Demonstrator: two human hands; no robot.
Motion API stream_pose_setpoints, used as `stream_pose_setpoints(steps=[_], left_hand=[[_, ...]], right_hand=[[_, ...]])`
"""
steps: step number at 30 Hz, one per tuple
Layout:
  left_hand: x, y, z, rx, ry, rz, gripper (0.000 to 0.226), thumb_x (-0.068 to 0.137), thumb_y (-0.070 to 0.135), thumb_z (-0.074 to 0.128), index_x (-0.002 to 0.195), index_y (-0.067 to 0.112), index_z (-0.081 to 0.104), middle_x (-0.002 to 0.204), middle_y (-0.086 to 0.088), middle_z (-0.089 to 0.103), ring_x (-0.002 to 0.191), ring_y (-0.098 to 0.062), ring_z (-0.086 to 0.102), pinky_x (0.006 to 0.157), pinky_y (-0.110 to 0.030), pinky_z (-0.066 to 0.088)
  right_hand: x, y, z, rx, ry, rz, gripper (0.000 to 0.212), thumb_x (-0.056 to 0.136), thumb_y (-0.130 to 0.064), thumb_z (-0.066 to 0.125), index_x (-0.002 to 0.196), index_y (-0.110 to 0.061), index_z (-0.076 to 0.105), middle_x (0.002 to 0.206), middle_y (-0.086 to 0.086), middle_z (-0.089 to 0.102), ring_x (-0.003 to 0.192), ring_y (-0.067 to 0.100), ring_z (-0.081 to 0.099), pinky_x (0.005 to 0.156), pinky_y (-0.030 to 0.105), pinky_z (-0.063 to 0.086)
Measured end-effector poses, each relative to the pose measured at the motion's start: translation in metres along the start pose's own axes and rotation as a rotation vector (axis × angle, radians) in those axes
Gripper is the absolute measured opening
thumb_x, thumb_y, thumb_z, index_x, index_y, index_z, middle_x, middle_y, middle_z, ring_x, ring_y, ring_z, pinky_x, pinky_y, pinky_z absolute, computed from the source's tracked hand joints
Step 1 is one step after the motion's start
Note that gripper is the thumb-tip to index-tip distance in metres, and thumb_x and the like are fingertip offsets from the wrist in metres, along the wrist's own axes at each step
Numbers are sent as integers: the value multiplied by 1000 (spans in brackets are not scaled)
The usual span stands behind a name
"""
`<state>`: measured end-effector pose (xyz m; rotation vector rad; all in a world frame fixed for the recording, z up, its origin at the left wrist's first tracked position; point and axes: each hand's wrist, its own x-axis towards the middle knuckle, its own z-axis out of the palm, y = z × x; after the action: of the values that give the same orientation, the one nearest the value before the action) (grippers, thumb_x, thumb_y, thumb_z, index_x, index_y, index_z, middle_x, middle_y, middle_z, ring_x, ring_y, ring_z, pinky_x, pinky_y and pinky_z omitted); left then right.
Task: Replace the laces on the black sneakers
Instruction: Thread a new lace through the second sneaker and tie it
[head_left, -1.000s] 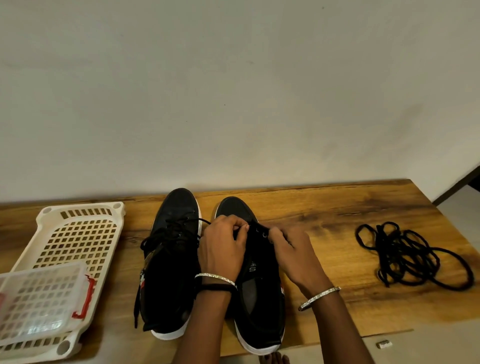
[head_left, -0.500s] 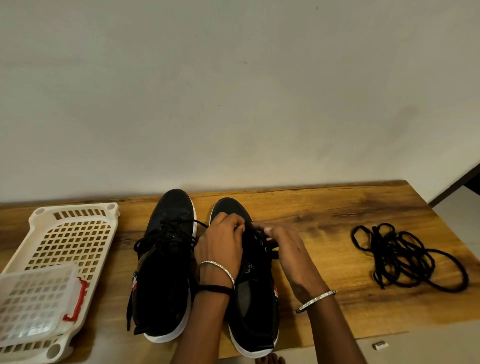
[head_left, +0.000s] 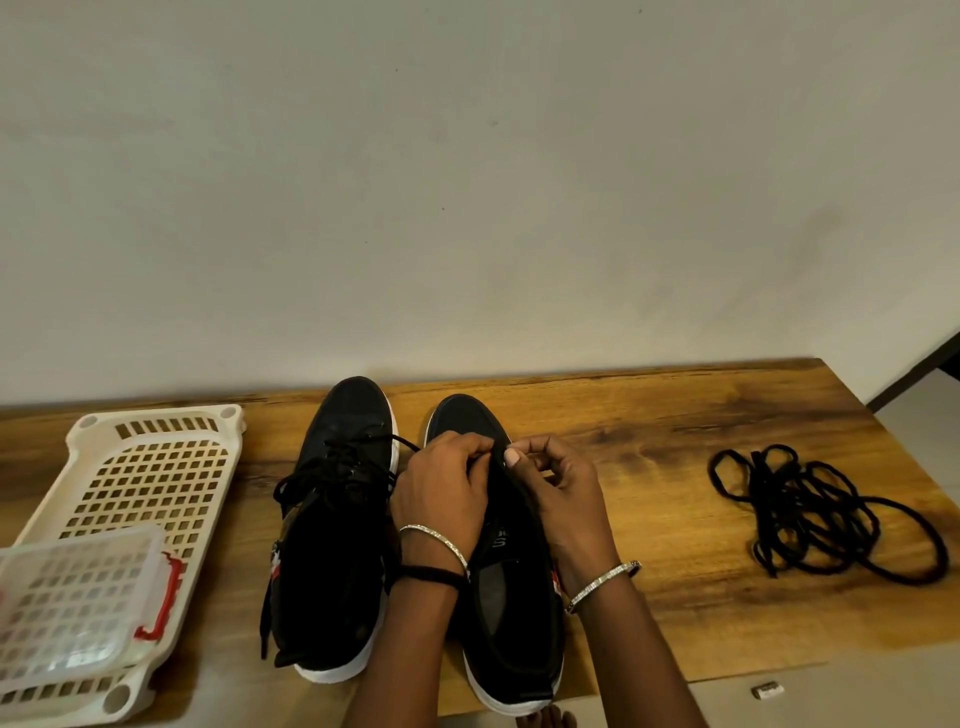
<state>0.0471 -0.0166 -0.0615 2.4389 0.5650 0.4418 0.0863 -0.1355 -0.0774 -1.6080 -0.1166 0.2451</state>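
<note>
At the very bottom edge, a person's toes (head_left: 545, 719) show on a pale floor, with a small grey object (head_left: 767, 690) lying on the floor to the right. Two bare forearms reach up from there over a wooden table (head_left: 649, 431).

Two black sneakers with white soles stand side by side on the table, heels toward the person. The left sneaker (head_left: 337, 561) is threaded with a loosened black lace (head_left: 337, 467), and one end hangs down its outer side. The right sneaker (head_left: 511, 613) lies between the forearms.

Both hands meet over the right sneaker's front opening. The left hand (head_left: 441, 493) has its fingers curled and pinches the black material there. The right hand (head_left: 566, 499) does the same, thumb against fingertips. Whether they grip a lace or the shoe's edge cannot be told. Each wrist wears a thin silver bangle, and the left wrist also has a black thread.

At the near left, a clear plastic box (head_left: 72, 597) with a red latch sits in a cream slotted basket (head_left: 156, 414). On the right, well apart from the shoes, lies a tangled heap of loose black laces (head_left: 810, 514).

Beyond the table's far edge rises a plain pale wall.
</note>
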Motion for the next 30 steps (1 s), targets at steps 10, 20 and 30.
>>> stream_pose_setpoints(steps=[10,20,30], left_hand=[[4,-6,-12,-208,270,29,36,79,4,72,112,18,70,112,5,60,101,-12,54,90,-21,43],[13,-27,-51,-392,599,-45,38,83,-15,48,105,8,69,100,1,62,90,-13,61,77,-23,51],[14,-41,-63,-294,595,-72,26,87,-8,53,102,6,69,100,-6,66,85,-1,54,72,-13,45]], right_hand=[[9,-15,-16,656,127,217,17,103,-11,49,89,-17,55,90,7,72,84,21,70,81,37,52],[11,-25,-69,383,187,58,29,97,-14,57,69,-20,52,54,-6,35,42,8,27,40,22,22],[11,0,-37,-768,-92,-247,16,92,-33,70,79,-35,62,87,-14,64,89,10,58,71,32,43]])
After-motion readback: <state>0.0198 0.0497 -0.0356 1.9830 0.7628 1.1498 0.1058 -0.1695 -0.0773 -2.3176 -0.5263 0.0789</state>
